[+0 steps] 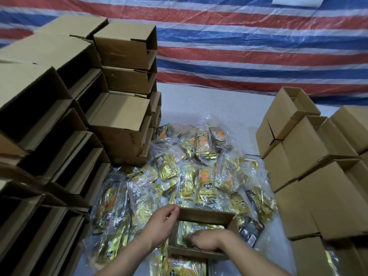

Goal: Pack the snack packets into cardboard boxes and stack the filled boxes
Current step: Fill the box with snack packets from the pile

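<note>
**boxfan22:** So what's going on here, packing step?

**packrat_k:** Yep. The small open brown cardboard box (207, 218) is sitting right in front of the person, at the near edge of the heap of gold foil snack packets in clear plastic bags (187, 176) that's spreading over the pale worktop (209, 102). The right hand (205, 239) is reaching down inside the box, fingers lying on the gold packets already in there; I can't tell if it's pinching one or just pressing. The left hand (163, 220) is curling round the box's far left corner, steadying it.

**boxfan22:** Tips for doing it well?

**packrat_k:** I'd be flattening the packets so they're lying level, pushing them into the corners, and keeping that left hand bracing the wall so it isn't sliding. Looks like room for more. Open empty brown boxes (123, 124) are piling up on the left, closed brown boxes (310, 156) are stacking on the right, so that's probably where this one's going.
</note>
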{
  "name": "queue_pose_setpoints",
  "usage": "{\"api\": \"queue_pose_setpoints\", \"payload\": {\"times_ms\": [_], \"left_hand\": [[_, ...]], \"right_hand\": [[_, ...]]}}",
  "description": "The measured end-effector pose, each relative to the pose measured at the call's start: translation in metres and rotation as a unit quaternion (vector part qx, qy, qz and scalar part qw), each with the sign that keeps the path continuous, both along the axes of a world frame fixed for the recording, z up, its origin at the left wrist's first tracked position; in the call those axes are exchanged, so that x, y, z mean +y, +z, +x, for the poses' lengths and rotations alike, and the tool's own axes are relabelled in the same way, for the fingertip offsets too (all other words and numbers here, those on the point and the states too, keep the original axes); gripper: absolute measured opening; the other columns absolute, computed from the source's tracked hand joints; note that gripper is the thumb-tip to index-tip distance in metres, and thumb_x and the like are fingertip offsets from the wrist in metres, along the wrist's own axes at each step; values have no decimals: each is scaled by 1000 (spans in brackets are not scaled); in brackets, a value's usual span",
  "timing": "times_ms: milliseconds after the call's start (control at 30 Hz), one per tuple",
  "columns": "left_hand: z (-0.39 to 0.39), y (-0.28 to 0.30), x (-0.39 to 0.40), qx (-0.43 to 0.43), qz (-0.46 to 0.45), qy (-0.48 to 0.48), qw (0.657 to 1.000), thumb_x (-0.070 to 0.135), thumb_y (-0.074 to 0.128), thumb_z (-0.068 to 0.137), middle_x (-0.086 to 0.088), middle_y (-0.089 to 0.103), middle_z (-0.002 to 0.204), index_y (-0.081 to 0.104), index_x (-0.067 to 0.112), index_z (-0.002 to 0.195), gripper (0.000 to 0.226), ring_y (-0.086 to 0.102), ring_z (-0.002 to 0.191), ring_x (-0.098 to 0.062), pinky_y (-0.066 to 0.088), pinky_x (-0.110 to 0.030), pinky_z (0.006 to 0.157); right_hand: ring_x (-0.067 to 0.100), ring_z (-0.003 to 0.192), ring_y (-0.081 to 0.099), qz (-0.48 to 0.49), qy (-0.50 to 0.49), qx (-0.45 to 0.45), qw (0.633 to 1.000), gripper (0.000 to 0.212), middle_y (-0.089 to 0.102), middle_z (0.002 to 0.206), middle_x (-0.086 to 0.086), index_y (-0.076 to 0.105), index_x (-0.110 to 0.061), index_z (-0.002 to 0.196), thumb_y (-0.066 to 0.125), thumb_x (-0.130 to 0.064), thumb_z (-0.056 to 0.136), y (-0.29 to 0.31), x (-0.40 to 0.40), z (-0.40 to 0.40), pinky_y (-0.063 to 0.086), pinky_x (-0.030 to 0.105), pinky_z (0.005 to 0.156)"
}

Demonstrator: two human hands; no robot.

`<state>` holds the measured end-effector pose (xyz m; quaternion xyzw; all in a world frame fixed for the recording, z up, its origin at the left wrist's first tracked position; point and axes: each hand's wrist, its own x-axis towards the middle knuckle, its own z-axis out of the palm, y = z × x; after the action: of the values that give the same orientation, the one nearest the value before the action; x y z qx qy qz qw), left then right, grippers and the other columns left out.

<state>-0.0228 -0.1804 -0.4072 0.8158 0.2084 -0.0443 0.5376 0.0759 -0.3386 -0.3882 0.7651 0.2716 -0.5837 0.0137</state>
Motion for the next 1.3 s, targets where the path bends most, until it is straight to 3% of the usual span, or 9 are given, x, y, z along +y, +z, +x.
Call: {"api": "queue_pose_setpoints", "payload": {"times_ms": [167, 267, 367, 500, 633, 800, 933, 1100, 1300], "left_hand": [[4, 4, -2, 11, -8, 12, 1000, 38, 46, 104, 9, 66, 91, 67, 32, 96, 23, 59, 86, -1, 44, -20, 75], [6, 10, -1, 16, -11, 10, 1000, 38, 46, 104, 10, 66, 92, 66, 33, 98, 22, 60, 88, -2, 41, -16, 73], [6, 12, -1, 23, -25, 8, 999, 38, 46, 104, 8, 67, 93, 68, 32, 101, 23, 61, 87, -3, 44, -19, 72], [8, 13, -1, 35, -23, 11, 999, 42, 46, 104, 11, 67, 99, 67, 31, 107, 24, 59, 93, -2, 43, -20, 75], [9, 16, 1, 50, -12, -1, 999, 45, 46, 103, 13, 67, 103, 67, 33, 110, 26, 59, 97, -1, 47, -22, 84], [12, 18, 11, 43, -18, 63, 997, 51, 40, 102, 11, 62, 125, 58, 27, 132, 43, 56, 115, -7, 45, -30, 101], [25, 14, 41, 80, 129, 181, 972, 52, 41, 102, -5, 53, 144, 44, 14, 146, 58, 50, 132, -26, 43, -44, 109], [46, -1, 72, 297, 228, 116, 920, 60, 46, 96, -19, 47, 144, 27, 6, 151, 79, 50, 129, -36, 50, -42, 99], [54, -30, 82, 358, 220, 75, 905, 55, 64, 89, -19, 51, 142, 21, -1, 151, 94, 55, 124, -35, 51, -44, 101]], "right_hand": [[27, 139, 41, 19, -25, -5, 1000, 61, 42, 154, 11, 48, -19, 145, 22, -57, 104, 11, -2, 2, 31, 34, 110], [18, 92, 62, 117, -37, -58, 991, 51, 69, 107, 7, 67, -13, 106, 37, -54, 102, 32, -11, 9, 45, 28, 76], [3, 56, 52, 235, -135, -125, 954, 41, 61, 71, -7, 64, -15, 84, 45, -47, 101, 60, -18, 21, 43, 24, 55], [5, 91, 58, 307, -93, -336, 886, 29, 63, 100, -11, 64, -26, 104, 40, -43, 102, 75, -22, 40, 47, 26, 78], [20, 109, 60, 190, -27, -353, 916, 56, 63, 114, 1, 61, -21, 116, 19, -56, 104, 50, -24, 37, 47, 38, 94], [19, 103, 63, 172, -29, -393, 903, 64, 68, 109, 0, 63, -24, 109, 11, -60, 102, 30, -23, 34, 46, 37, 95], [18, 101, 63, 187, -31, -400, 897, 62, 66, 104, -1, 61, -24, 104, 11, -61, 101, 34, -23, 38, 45, 36, 92], [18, 96, 61, 200, -49, -400, 893, 63, 65, 100, -1, 61, -22, 105, 12, -62, 101, 44, -20, 45, 46, 34, 86], [18, 92, 60, 204, -76, -397, 891, 58, 64, 97, -2, 60, -23, 102, 14, -59, 102, 55, -20, 51, 48, 35, 84]]}}
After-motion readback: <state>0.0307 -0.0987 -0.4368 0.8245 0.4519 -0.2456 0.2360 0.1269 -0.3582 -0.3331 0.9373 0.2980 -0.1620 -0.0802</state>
